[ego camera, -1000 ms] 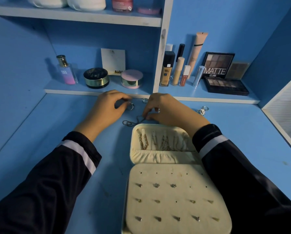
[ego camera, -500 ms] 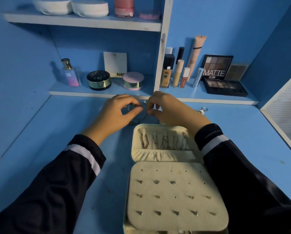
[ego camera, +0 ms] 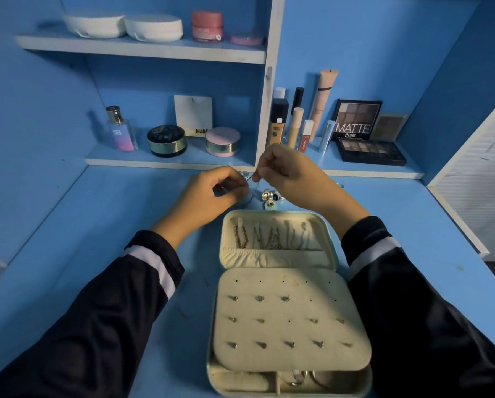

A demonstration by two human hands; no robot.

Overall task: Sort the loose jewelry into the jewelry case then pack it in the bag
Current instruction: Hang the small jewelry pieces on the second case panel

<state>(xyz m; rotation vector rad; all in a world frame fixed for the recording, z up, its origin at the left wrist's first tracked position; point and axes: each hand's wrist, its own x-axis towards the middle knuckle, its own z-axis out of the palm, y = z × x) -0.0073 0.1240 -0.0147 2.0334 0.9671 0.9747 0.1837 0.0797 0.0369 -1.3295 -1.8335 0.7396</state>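
Both hands have come up off the blue desk [ego camera: 91, 231] and drawn closer together, and the fine chain [ego camera: 254, 183] that lay slack on the surface between them is now lifted at the centre of the frame. The left hand [ego camera: 212, 195] has its fingers curled, thumb and forefinger pinching one end of the thin metal links. The right hand [ego camera: 288, 175] pinches the other end between curled fingertips, just above and to the right.

Just below the right hand, a small cluster of shiny rings [ego camera: 269, 195] sits on the desk. Below the hands, the jewelry case [ego camera: 330, 237] lies open, a rounded square lined in soft cream fabric. Its lid holds hanging necklaces [ego camera: 269, 237] above a gathered pocket [ego camera: 275, 257]. Nearer the bottom of the frame, a padded, perforated panel [ego camera: 298, 360] carries rows of small stud earrings [ego camera: 259, 298].
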